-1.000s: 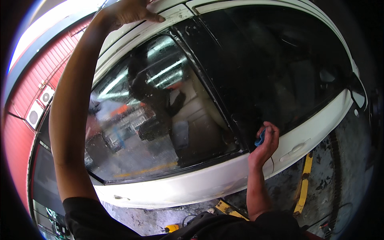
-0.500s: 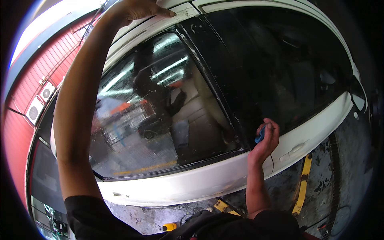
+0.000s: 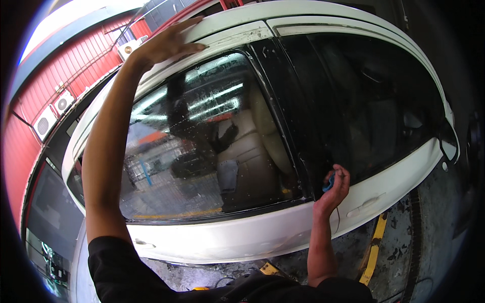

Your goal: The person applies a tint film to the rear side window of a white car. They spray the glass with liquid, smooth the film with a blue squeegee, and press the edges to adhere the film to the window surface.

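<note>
A white car [image 3: 227, 232] stands side-on before me, with a wet-spotted rear door window [image 3: 192, 151] and a dark front door window [image 3: 379, 106]. Up at the roof edge above the rear window, my left hand [image 3: 169, 44] rests with fingers apart and nothing seen in it. My right hand [image 3: 334, 194] is closed round a small blue object [image 3: 330, 181], its kind unclear. This hand is at the foot of the black door pillar [image 3: 288, 111], near the lower corner of the front window. A thin dark cord hangs beside the wrist.
Door handles [image 3: 366, 206] jut from the white panels below the windows. A side mirror [image 3: 447, 144] sticks out at the far right. Yellow metal bars [image 3: 374, 247] lie on the stained floor. To the left is a red wall [image 3: 43, 86] with air-conditioner units [image 3: 45, 122].
The view has tilted, bringing more of the roof into sight. My left hand has slid leftward along the roof edge, away from the pillar. My right hand keeps its place by the pillar.
</note>
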